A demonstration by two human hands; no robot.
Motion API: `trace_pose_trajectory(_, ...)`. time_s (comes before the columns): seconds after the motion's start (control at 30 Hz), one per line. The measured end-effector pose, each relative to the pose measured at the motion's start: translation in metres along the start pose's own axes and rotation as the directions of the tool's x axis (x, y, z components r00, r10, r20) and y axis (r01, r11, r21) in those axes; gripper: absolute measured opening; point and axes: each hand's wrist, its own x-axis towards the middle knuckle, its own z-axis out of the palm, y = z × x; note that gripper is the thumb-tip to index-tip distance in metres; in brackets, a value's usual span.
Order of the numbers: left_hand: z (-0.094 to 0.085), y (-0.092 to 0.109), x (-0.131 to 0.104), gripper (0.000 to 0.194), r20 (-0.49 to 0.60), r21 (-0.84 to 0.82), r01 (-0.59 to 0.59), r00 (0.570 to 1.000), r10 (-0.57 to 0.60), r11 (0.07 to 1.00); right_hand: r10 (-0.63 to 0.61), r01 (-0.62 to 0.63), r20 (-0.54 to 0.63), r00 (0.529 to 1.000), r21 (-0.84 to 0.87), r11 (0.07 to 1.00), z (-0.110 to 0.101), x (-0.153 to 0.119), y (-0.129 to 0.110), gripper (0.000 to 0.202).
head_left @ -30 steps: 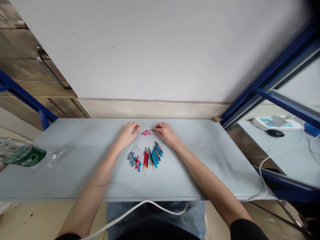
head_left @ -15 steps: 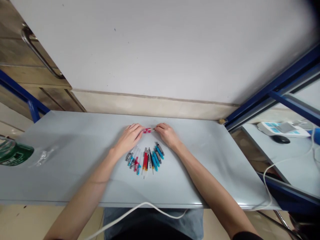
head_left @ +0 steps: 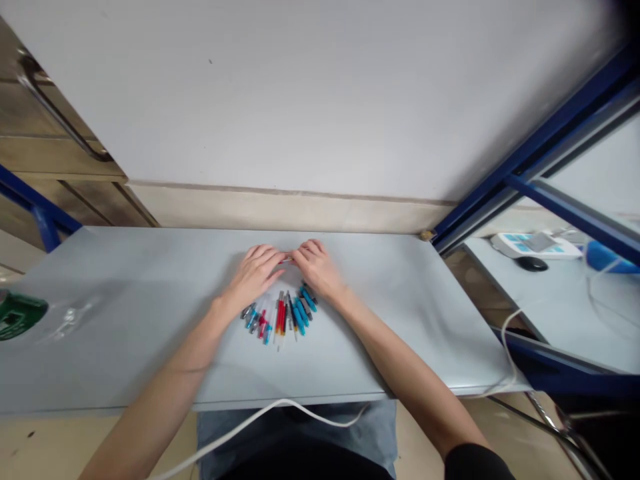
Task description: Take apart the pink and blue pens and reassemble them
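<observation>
L hand (head_left: 257, 270) & R hand (head_left: 317, 270), both palm down, meet fingertip to fingertip over small pink-and-silver pen pieces (head_left: 287, 259). Only a short strip of these shows, right in the gap btwn the 2 sets of fingers; the ends run under the tips. L fingers bent & close together, thumb spread a bit toward the body; R fingers curled in tight. Both touch the pieces, but can't tell if either has a real pinch or is just pressing, since the knuckles hide it.

Just bodyward of the fingers, a curved row of pen parts: clear tubes w/ coloured ends (head_left: 259, 321) on the L-hand side, red refills (head_left: 281, 317) mid-row, blue & grey barrels (head_left: 302, 310) just below the R fingers. All on the grey table (head_left: 410, 307).

Well L of the L fingers: green-labelled bottle (head_left: 20, 315), cut by the frame edge, w/ a blurry clear reflection or plastic next to it, can't tell which. Far R of the R fingers, on another surface: black mouse (head_left: 531, 264) & white keypad device (head_left: 537, 245). White cable (head_left: 280, 403) loops bodyward of both hands, near the table's front edge.
</observation>
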Motion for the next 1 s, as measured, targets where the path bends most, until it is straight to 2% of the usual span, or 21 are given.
trace_pose_trajectory(0.1, 0.001, -0.004, -0.002, 0.028, -0.023, 0.036, 0.044, 0.999, -0.043, 0.998, 0.004, -0.003, 0.037, 0.999, -0.027, 1.0, -0.007, 0.002, -0.01, 0.033)
trace_pose_trajectory(0.2, 0.004, -0.007, -0.004, 0.028, -0.053, 0.062, 0.11, 0.993, -0.107, 0.992, 0.042, -0.041, 0.054, 0.998, -0.028, 0.999, -0.008, 0.0, -0.008, 0.035)
trace_pose_trajectory(0.3, 0.008, -0.005, -0.003, 0.028, -0.011, 0.067, 0.202, 0.979, -0.202, 0.977, 0.054, -0.054, 0.057, 0.997, 0.0, 0.999, -0.006, -0.004, -0.005, 0.032)
trace_pose_trajectory(0.43, 0.009, -0.007, -0.003, 0.035, 0.053, -0.027, 0.31, 0.95, -0.308, 0.95, 0.065, -0.065, -0.003, 0.998, 0.011, 0.998, -0.007, -0.005, -0.009, 0.033)
trace_pose_trajectory(0.5, 0.007, -0.011, -0.005, 0.035, 0.043, -0.024, 0.307, 0.951, -0.305, 0.952, 0.058, -0.058, 0.005, 0.998, 0.04, 0.998, -0.009, -0.004, -0.013, 0.031)
trace_pose_trajectory(0.67, 0.002, -0.017, -0.009, 0.025, 0.032, 0.105, 0.237, 0.97, -0.242, 0.966, 0.049, -0.061, 0.062, 0.997, 0.218, 0.974, -0.007, -0.004, -0.013, 0.032)
trace_pose_trajectory(0.87, 0.001, -0.007, -0.006, 0.021, -0.001, 0.119, 0.192, 0.981, -0.194, 0.974, 0.15, -0.103, -0.129, 0.98, 0.31, 0.945, -0.001, -0.008, -0.004, 0.018)
trace_pose_trajectory(1.0, 0.004, -0.006, -0.006, 0.023, -0.038, 0.09, 0.196, 0.98, -0.193, 0.977, 0.102, -0.07, -0.114, 0.988, 0.251, 0.966, -0.009, -0.007, -0.007, 0.025)
